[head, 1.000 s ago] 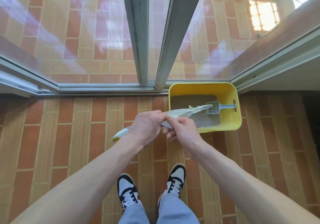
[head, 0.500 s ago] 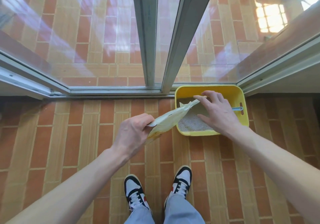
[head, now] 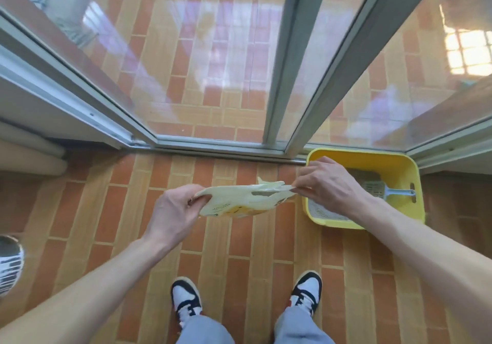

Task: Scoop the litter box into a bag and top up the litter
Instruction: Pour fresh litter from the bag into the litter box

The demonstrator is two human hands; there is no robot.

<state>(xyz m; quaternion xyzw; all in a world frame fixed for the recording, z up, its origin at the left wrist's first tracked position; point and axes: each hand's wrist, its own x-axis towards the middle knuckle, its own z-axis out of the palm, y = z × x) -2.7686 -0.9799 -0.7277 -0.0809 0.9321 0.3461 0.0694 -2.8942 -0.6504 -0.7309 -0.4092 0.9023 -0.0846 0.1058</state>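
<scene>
The left hand (head: 174, 212) grips one end of a pale plastic bag (head: 241, 201), fingers curled round the bunched film, while the right hand (head: 323, 184) pinches its opposite end, so the bag hangs stretched flat between them above the tiled floor (head: 106, 223), just left of the litter box (head: 399, 161). The bag looks thin, limp and nearly weightless, probably slippery too; I judge it best taken by its handle loops or mouth edge and pulled apart gently, since such film tears easily. The yellow litter box sits on the floor against the sliding-door track (head: 213, 148), holding grey litter and a light, rigid scoop (head: 383, 190), best lifted by its handle. Counted: one bag, one box, one scoop, two hands, two shoes.
</scene>
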